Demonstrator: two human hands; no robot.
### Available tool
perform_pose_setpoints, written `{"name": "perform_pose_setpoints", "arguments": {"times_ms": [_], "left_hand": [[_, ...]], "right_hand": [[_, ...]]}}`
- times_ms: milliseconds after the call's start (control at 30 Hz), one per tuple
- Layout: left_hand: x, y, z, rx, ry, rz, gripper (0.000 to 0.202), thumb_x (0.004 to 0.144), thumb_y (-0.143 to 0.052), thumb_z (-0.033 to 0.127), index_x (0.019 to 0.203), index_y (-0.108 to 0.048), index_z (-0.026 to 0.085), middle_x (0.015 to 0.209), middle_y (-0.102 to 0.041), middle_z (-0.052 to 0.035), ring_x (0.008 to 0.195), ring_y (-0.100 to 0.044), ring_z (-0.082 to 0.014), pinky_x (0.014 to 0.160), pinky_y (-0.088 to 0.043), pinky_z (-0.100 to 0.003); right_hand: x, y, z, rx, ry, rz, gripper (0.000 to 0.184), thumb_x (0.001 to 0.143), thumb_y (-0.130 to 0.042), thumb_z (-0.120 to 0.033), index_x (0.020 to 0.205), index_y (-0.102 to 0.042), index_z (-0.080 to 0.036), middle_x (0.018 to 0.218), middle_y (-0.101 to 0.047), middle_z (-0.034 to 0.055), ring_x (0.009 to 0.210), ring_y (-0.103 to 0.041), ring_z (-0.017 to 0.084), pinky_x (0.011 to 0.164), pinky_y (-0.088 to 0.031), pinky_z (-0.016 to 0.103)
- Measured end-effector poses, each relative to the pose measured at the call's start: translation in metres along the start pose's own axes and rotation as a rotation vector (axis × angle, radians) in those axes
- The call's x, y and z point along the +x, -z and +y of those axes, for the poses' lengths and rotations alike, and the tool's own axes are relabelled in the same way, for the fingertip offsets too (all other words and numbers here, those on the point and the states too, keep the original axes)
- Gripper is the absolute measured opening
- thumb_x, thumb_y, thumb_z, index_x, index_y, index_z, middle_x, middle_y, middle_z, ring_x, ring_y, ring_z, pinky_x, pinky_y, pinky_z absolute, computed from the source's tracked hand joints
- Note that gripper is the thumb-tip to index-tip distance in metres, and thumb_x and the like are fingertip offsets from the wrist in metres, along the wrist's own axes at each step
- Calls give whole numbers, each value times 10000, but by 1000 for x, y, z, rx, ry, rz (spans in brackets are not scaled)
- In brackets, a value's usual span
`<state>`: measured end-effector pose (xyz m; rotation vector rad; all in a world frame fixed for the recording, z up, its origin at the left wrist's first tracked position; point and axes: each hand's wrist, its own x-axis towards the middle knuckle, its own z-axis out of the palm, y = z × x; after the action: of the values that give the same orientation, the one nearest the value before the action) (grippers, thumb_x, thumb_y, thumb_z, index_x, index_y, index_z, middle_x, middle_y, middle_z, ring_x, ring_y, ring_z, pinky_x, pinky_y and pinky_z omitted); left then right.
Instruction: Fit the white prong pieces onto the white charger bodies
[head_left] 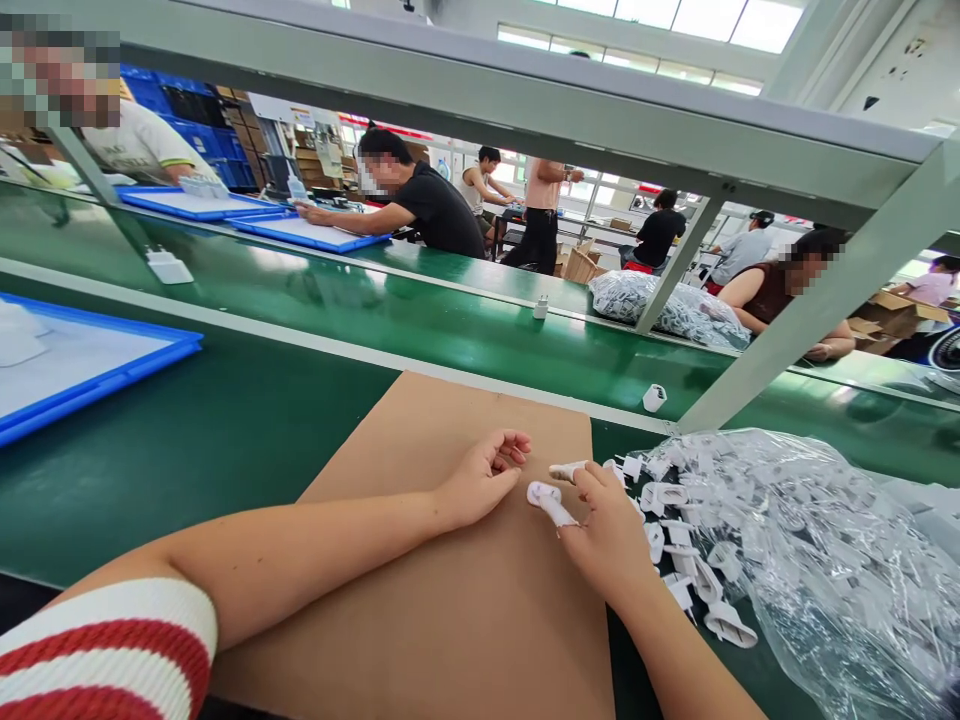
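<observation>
My left hand [484, 478] is over the brown cardboard sheet [450, 620], its fingers loosely curled and thumb apart, with nothing in it. To its right, my right hand [611, 530] has white coverings on the thumb and index finger. A small white plastic plug part [541, 493] is at these two fingertips, between thumb and index finger; its far side is hidden. Just right of that hand, a pile of white plug pieces [679, 535] spills from a clear plastic bag [840, 560].
A blue-rimmed tray [97, 375] stands at the left. Beyond the metal rail [300, 335], white chargers [169, 265] and a white adapter [655, 398] are on the green belt [420, 320]. A slanted grey post [817, 290] rises at right. Co-workers sit across the line.
</observation>
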<state>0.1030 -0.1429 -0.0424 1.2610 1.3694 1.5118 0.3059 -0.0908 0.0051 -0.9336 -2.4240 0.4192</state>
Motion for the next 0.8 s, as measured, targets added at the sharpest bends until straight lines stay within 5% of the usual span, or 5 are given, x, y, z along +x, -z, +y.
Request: {"name": "perform_pose_setpoints", "arguments": {"times_ms": [200, 400, 600, 800], "left_hand": [[0, 0, -3, 10, -9, 3, 414, 763, -637, 151, 1173, -623, 210, 1144, -668, -80, 1033, -626, -208, 892, -524, -345], [-1, 0, -4, 6, 2, 17, 406, 770, -652, 195, 1175, -635, 218, 1154, -672, -81, 1044, -618, -218, 899, -515, -359], [0, -2, 0, -37, 54, 65, 429, 743, -696, 250, 1163, -626, 203, 1166, -670, -86, 1054, -622, -220, 942, -503, -370], [5, -3, 11, -111, 235, 185, 482, 647, -743, 302, 1097, -626, 178, 1098, -682, -80, 1041, -636, -215, 978, -511, -370]], "right_hand": [[1, -5, 0, -51, 3, -170, 217, 782, -536, -15, 813, -590, -222, 888, -657, 31, 890, -603, 216, 719, -438, 302], [0, -2, 1, -4, 45, -20, 187, 886, -517, -98, 917, -617, -252, 885, -656, 32, 885, -624, 221, 697, -439, 305], [-3, -8, 0, -52, 2, -216, 321, 755, -549, 53, 917, -634, -211, 976, -635, 42, 895, -596, 198, 727, -423, 285], [-6, -3, -6, -7, 28, -239, 283, 769, -580, 22, 906, -674, -207, 951, -588, 38, 881, -573, 185, 717, -409, 277]]}}
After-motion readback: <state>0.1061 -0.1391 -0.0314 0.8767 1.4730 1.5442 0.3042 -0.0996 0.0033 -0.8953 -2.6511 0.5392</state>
